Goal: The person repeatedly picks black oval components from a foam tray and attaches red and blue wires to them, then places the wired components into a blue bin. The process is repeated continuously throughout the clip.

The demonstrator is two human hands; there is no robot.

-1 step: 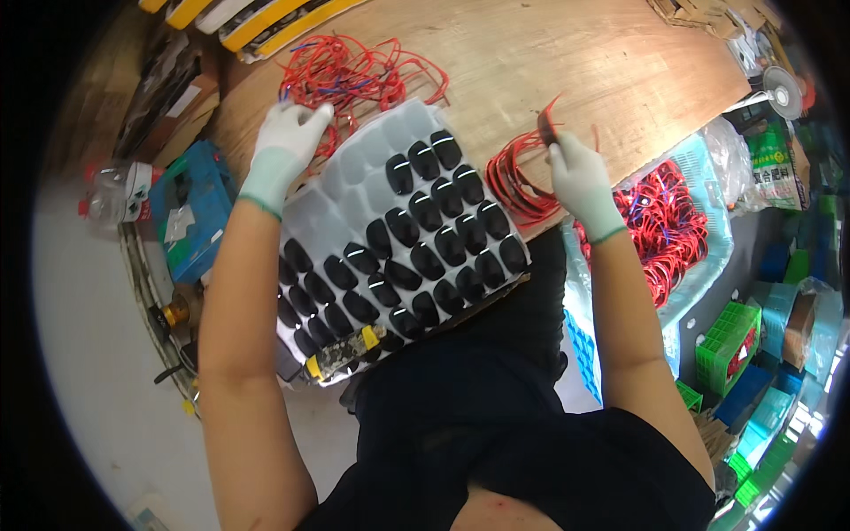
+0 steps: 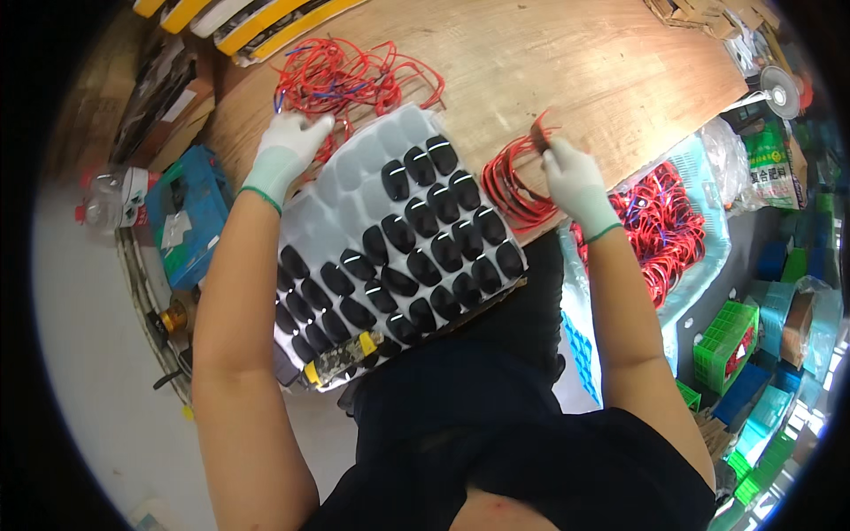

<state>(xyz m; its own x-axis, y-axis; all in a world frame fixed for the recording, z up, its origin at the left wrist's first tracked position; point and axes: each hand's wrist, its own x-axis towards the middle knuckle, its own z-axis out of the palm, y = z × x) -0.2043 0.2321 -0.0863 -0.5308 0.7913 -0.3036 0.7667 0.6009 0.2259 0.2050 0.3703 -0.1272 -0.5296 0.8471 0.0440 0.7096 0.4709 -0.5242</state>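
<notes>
My left hand [image 2: 292,140], in a white glove with a green cuff, rests at the near edge of a tangle of red wires [image 2: 332,75] with a few blue ones. Its thumb stands apart from the fingers; their tips are partly hidden among wires. My right hand [image 2: 574,177], gloved alike, pinches a dark narrow piece [image 2: 539,137] with thin red wire at its end. Beside that hand lies a looped bundle of red wires [image 2: 513,190]. Between my hands slants a white moulded tray [image 2: 332,190] with rows of glossy black oval parts [image 2: 423,215]; its upper left pockets hold none.
A yellow-and-black tool [image 2: 343,357] lies on the tray's near edge. To the right stands a light blue crate [image 2: 719,234] full of red wires [image 2: 660,226]. A blue case [image 2: 186,212] and a plastic bottle [image 2: 111,199] are at left. Yellow-edged trays [image 2: 274,31] sit at the back.
My right hand has shifted slightly left with the dark piece, which now sits a little lower and blurs with motion. My left hand has barely moved, a little downward.
</notes>
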